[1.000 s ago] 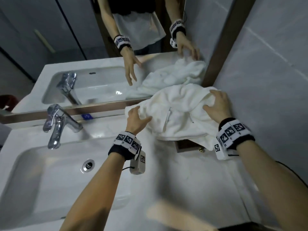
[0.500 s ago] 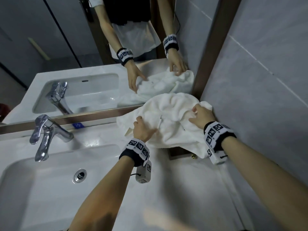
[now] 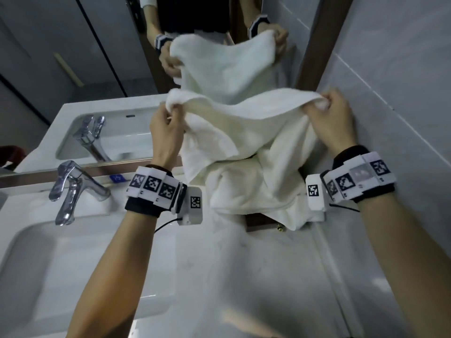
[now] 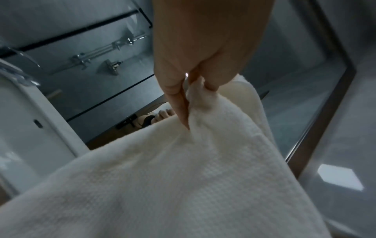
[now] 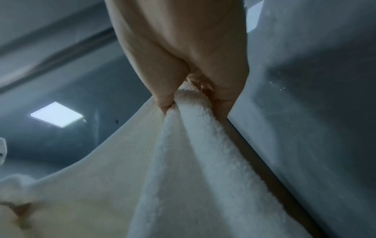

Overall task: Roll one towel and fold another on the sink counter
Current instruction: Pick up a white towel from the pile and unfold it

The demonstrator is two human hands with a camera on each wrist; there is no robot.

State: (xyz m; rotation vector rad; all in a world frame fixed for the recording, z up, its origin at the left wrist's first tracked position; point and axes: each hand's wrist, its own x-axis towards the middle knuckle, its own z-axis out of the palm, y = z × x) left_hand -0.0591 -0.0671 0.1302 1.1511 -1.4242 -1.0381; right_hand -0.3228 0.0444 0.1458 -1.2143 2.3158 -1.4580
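A white towel (image 3: pixel 244 123) hangs lifted above the counter's back right corner, stretched between both hands. My left hand (image 3: pixel 168 118) pinches its left top corner, seen close in the left wrist view (image 4: pixel 189 99) with the towel (image 4: pixel 183 185) draped below. My right hand (image 3: pixel 327 111) pinches the right top corner, thumb and fingers bunched on the terry cloth (image 5: pixel 191 103). Under it a second white towel (image 3: pixel 256 191) lies crumpled on the counter, partly covered by the hanging one.
A white basin (image 3: pixel 36 259) with a chrome tap (image 3: pixel 70 189) fills the left. The mirror (image 3: pixel 97 69) stands right behind the towels, a grey tiled wall (image 3: pixel 390 81) on the right. A dark wooden box (image 3: pixel 261 219) peeks from under the crumpled towel. White counter (image 3: pixel 256 276) lies in front.
Both hands gripped the top towel on the pile and raised it, spreading it by two corners; before they rested on the crumpled heap. The head view has moved closer.
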